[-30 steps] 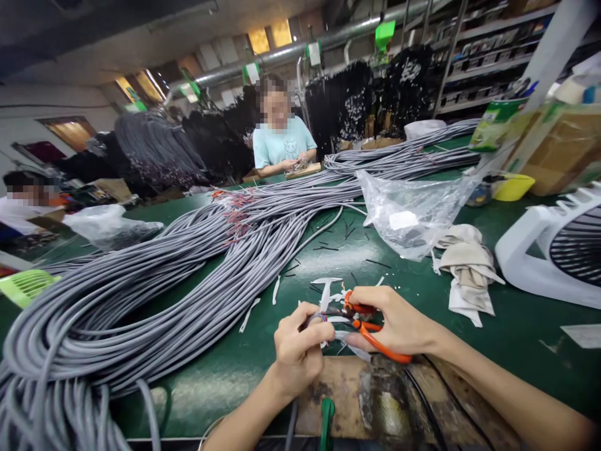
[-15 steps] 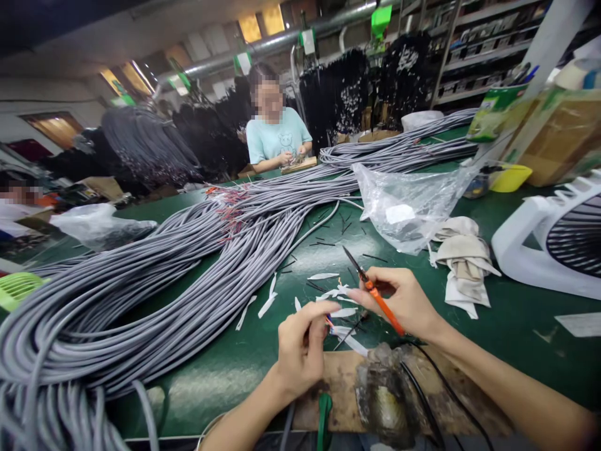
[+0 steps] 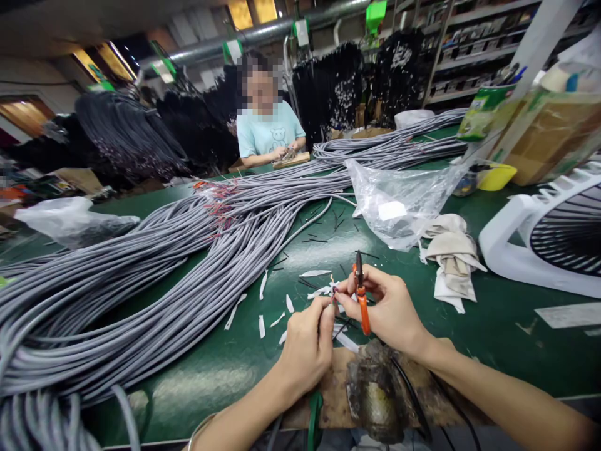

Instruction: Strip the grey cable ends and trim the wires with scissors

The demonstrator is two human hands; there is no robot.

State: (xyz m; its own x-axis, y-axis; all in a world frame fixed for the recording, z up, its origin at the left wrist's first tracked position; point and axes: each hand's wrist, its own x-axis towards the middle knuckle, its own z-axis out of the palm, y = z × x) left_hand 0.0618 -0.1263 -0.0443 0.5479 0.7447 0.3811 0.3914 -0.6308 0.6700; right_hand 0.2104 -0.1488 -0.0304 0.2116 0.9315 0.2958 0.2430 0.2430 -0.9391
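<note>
1. The left hand is closed, its thumb and fingertips pinched together on the end of a thin cable, whose small coloured wire tips stick up just above the fingers.
2. The right hand is wrapped shut around the orange-handled scissors, blades pointing up and away from the person; its thumb and forefinger also reach over to the wire tips, so the two hands nearly touch.
3. Both hands hover over the near edge of the green table, just above a worn wooden board that lies against that edge (a dark, grimy lump sits on it, and I cannot tell what it is).
4. White paper scraps and short black offcuts lie scattered on the table just beyond the hands.
5. A thick bundle of grey cables sweeps from the near left corner across toward the far right edge.
6. A clear plastic bag sits right of the centre, with crumpled beige cloths just beside it.
7. A white fan stands at the right edge, and a yellow bowl lies farther back.
8. At the far edge a person in a light blue shirt works with both hands on a small board.
</note>
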